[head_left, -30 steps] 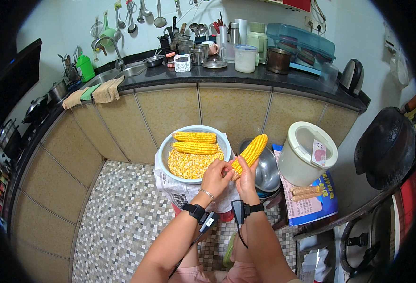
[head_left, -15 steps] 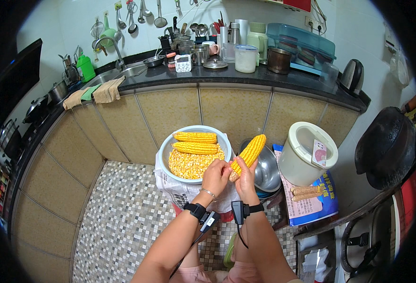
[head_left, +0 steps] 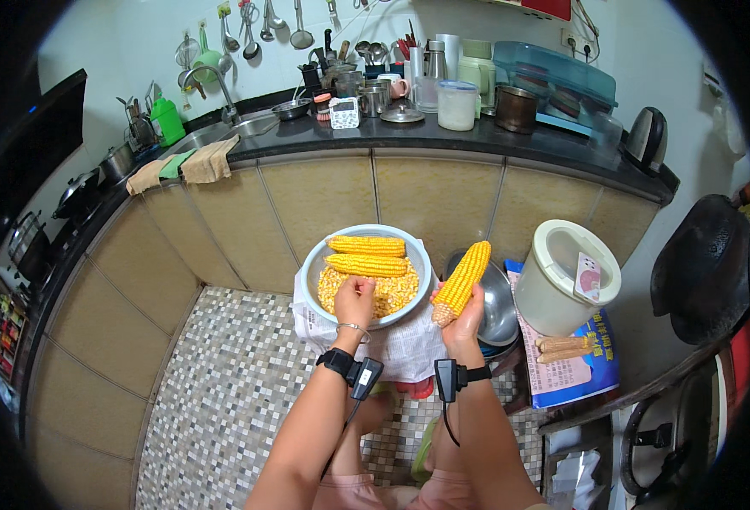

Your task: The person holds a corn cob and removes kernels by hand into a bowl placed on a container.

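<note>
My right hand (head_left: 466, 321) holds a yellow ear of corn (head_left: 464, 279) upright at a slant, just right of the bowl. Near its lower end some kernels are gone and paler cob shows. Over the near side of a pale basin (head_left: 310, 293), my left hand (head_left: 355, 300) has its fingers curled together; anything in them is hidden. Inside the basin, two whole ears of corn (head_left: 366, 256) lie on a heap of loose corn kernels (head_left: 397, 294).
A metal bowl (head_left: 500, 310) sits beside the basin. Right of it stands a white lidded bucket (head_left: 538, 293), with bare corncobs (head_left: 563, 348) on a printed blue bag (head_left: 579, 387). A cloth (head_left: 409, 353) lies under the basin. The dark counter (head_left: 307, 140) curves behind.
My left hand has left the ear of corn and moved left, over the kernels in the basin. My right hand still holds the ear. The whole view has shifted slightly.
</note>
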`<state>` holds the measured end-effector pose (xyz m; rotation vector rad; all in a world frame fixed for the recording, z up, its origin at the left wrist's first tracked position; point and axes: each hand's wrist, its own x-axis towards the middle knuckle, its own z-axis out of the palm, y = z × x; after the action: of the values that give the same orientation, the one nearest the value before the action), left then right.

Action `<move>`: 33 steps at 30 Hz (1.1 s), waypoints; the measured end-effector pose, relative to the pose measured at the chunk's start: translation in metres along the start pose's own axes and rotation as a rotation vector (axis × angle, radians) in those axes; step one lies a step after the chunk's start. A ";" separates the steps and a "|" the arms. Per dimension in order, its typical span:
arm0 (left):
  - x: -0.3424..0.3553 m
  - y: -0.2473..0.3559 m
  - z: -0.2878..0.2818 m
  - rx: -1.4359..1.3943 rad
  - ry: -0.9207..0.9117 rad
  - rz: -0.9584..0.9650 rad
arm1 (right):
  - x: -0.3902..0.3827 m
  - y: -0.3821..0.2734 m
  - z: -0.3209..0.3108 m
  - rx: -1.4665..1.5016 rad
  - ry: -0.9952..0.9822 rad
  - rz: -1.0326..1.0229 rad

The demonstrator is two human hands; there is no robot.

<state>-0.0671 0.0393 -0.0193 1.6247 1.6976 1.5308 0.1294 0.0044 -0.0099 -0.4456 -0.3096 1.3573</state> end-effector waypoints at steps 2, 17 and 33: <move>0.004 -0.008 -0.005 0.028 0.004 -0.026 | 0.000 0.001 0.001 -0.011 0.002 -0.018; 0.004 -0.008 -0.010 0.073 0.025 -0.090 | 0.002 -0.002 -0.003 0.089 -0.003 0.111; -0.053 0.052 0.032 -0.375 -0.644 -0.310 | 0.001 0.007 0.001 -0.079 -0.025 -0.023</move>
<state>0.0007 -0.0033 -0.0097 1.3701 1.1575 0.9554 0.1229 0.0063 -0.0127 -0.4899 -0.3889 1.3325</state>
